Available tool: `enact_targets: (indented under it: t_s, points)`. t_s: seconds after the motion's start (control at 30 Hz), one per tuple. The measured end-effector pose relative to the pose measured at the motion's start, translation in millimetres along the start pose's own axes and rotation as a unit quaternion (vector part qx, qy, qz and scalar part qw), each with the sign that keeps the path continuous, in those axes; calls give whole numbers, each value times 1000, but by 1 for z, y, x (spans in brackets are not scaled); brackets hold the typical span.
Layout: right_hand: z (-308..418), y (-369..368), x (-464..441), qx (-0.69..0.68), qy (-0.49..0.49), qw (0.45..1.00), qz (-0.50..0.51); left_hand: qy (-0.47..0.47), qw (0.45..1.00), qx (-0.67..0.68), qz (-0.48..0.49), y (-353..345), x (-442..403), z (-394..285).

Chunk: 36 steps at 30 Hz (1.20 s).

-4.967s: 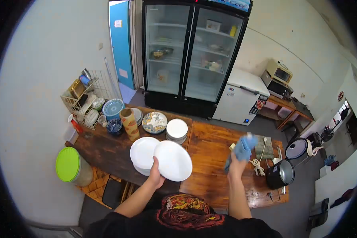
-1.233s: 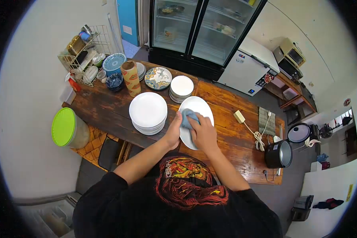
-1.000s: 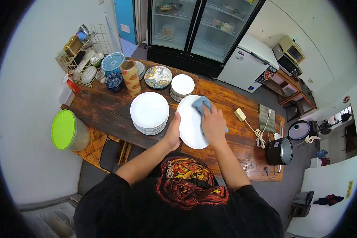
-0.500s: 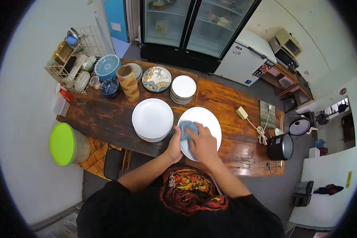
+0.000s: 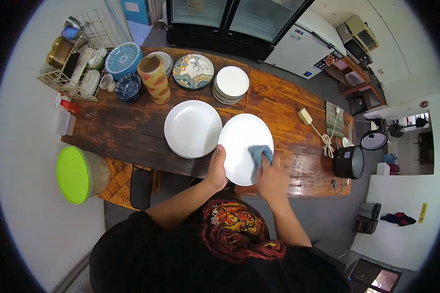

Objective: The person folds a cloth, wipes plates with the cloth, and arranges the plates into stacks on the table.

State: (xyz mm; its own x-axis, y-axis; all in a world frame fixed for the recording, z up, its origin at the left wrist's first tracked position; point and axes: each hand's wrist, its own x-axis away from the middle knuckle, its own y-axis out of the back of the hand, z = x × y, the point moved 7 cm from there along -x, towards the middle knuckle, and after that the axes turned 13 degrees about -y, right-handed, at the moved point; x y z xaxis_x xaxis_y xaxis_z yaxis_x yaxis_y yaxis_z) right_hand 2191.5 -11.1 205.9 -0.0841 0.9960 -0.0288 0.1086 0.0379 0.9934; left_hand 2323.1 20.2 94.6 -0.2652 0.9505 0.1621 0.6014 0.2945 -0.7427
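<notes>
Beside the stack [image 5: 193, 128], left hand [image 5: 217, 170] holds a plate [image 5: 240, 138] by its edge, probably to steady it. The right hand [image 5: 274, 181] has a cloth [image 5: 260, 152] bunched on top.

Well beyond my right hand [image 5: 273, 181] I read "GEA" [image 5: 298, 31] on the freezer [image 5: 289, 51], while the shirt lettering [image 5: 215, 215] below my left hand [image 5: 217, 172] is too small.

I count one blue cloth [image 5: 259, 153], one held white plate [image 5: 239, 141] and one large plate stack [image 5: 192, 128]. There's one green-lidded bucket [image 5: 74, 175] near left, one black pot [image 5: 344, 163] right.
</notes>
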Motion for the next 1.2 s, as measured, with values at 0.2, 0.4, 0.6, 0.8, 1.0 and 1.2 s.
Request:
enact_targets:
  t_s: [0.2,0.4,0.6,0.8,1.0,1.2]
  points:
    - [36,42,31,-112,110,984,82,-10,998,50,40,-12,-9,-10]
    - [38,57,38,-186,208,960,-8,-11,995,94,38,-17,-20,-33]
    - [-26,77,8,-138,145,973,-111,-77,987,133,38,-39,-25,-71]
    - [-70,99,-45,-157,52,960,-226,-96,989,101,58,-75,-6,-66]
    - [-47,113,-41,-204,158,933,-249,-118,984,35,129,-128,8,-27]
    - [-73,98,9,-275,332,897,-93,-155,984,-4,91,-139,13,-36]
